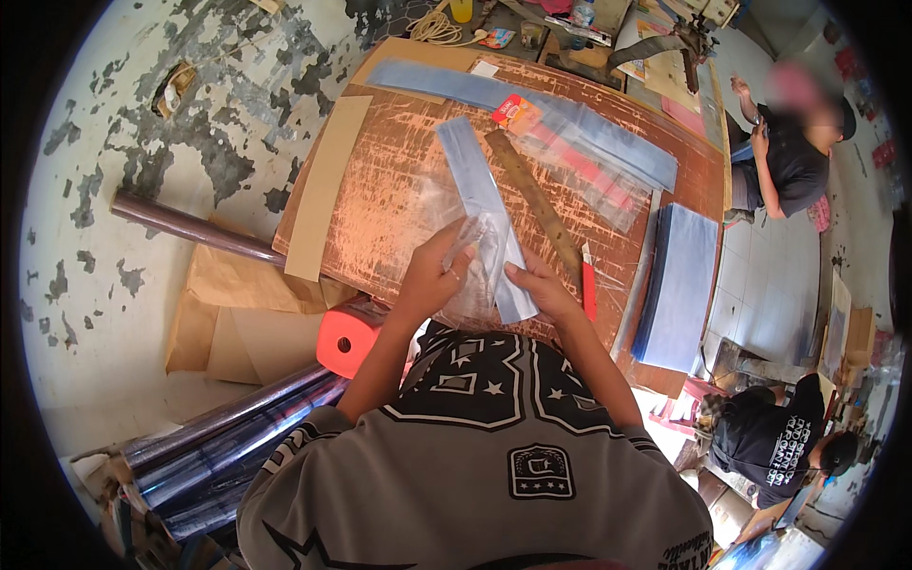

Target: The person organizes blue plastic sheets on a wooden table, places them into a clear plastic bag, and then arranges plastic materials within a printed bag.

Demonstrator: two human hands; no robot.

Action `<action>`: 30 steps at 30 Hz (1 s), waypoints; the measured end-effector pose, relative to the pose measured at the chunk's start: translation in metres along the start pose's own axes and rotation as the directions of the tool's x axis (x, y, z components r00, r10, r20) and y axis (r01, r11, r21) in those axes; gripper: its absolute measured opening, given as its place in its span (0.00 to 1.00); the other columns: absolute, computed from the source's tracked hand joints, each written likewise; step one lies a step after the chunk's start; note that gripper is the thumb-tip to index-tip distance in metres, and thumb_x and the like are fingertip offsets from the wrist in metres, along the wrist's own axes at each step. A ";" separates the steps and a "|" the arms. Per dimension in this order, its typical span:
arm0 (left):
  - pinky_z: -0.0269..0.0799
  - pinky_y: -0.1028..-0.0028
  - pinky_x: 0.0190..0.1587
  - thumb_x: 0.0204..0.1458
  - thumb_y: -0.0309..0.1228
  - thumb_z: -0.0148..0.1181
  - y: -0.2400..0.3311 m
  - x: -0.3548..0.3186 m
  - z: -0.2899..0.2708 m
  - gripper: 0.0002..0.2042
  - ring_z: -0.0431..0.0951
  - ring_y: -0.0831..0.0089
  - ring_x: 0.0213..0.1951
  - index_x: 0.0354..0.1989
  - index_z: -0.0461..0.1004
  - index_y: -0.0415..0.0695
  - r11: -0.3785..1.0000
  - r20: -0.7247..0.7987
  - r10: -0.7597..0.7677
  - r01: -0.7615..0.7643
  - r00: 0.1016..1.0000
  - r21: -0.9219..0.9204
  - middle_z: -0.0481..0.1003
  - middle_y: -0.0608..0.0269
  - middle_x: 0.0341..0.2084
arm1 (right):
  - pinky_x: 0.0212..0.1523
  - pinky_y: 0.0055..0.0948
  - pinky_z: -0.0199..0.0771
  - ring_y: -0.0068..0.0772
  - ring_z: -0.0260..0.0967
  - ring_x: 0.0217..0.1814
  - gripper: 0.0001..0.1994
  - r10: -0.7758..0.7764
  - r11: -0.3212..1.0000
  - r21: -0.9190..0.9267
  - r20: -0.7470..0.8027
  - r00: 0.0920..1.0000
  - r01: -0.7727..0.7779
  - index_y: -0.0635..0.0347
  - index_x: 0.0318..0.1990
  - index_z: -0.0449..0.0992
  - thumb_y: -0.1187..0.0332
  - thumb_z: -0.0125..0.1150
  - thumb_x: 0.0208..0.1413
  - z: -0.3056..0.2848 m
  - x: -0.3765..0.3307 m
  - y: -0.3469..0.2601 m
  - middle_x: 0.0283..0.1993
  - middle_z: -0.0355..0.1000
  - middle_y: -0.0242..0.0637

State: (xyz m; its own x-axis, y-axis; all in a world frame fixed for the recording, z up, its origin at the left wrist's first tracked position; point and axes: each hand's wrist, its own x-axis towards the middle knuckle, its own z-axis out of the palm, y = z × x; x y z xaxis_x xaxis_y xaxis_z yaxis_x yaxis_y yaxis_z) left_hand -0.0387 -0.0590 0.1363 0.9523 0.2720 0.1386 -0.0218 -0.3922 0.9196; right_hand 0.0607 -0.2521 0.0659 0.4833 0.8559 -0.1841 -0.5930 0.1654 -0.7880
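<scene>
My left hand (439,268) is closed on a crumpled piece of clear plastic film (484,249) over the table's near part. Between my hands lies a long bluish-grey plastic strip (465,166), slanting away to the far left. My right hand (543,285) grips the strip's near end, thumb on top. Right of the strip lies a worn, brownish ruler (532,190). Close to my right hand is a red-handled cutter knife (589,290), its blade pointing away from me.
The scratched brown table (380,199) carries a stack of bluish sheets (679,285) at right, long plastic strips (418,81) at the far side and a cardboard strip (328,190) at left. A red stool (350,337) and plastic rolls (237,446) stand left. Two people are at right.
</scene>
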 end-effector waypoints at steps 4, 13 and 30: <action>0.69 0.63 0.61 0.62 0.31 0.59 -0.031 0.002 0.014 0.24 0.73 0.59 0.60 0.65 0.66 0.34 0.991 -0.050 0.118 -0.114 0.992 0.076 0.68 0.49 0.63 | 0.62 0.29 0.69 0.25 0.68 0.62 0.30 -0.042 0.999 0.003 -0.002 0.999 0.042 0.63 0.73 0.56 0.63 0.57 0.68 0.007 -0.003 -0.004 0.64 0.68 0.36; 0.78 0.68 0.49 0.62 0.30 0.61 -0.033 0.005 0.028 0.20 0.80 0.68 0.45 0.59 0.66 0.35 0.512 0.166 -0.466 0.418 0.869 -0.750 0.77 0.56 0.46 | 0.65 0.32 0.63 0.27 0.62 0.65 0.30 -0.005 0.923 -0.380 0.138 0.990 0.058 0.64 0.71 0.58 0.55 0.53 0.71 0.006 -0.007 0.004 0.63 0.67 0.37; 0.78 0.66 0.51 0.61 0.29 0.61 -0.006 0.011 0.010 0.21 0.80 0.67 0.47 0.61 0.67 0.40 0.564 0.061 -0.417 0.310 0.907 -0.765 0.77 0.58 0.48 | 0.70 0.44 0.59 0.45 0.51 0.77 0.43 -0.440 0.833 -0.463 -0.226 0.869 0.302 0.54 0.75 0.46 0.49 0.63 0.62 -0.029 0.010 -0.018 0.75 0.52 0.46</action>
State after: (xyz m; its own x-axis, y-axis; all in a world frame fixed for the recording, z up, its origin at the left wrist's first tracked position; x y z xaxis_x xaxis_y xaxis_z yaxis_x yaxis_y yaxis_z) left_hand -0.0248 -0.0627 0.1288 0.8913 0.3568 -0.2797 0.0501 0.5356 0.8430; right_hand 0.0952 -0.2605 0.0607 0.8264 0.5605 0.0545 -0.0499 0.1693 -0.9843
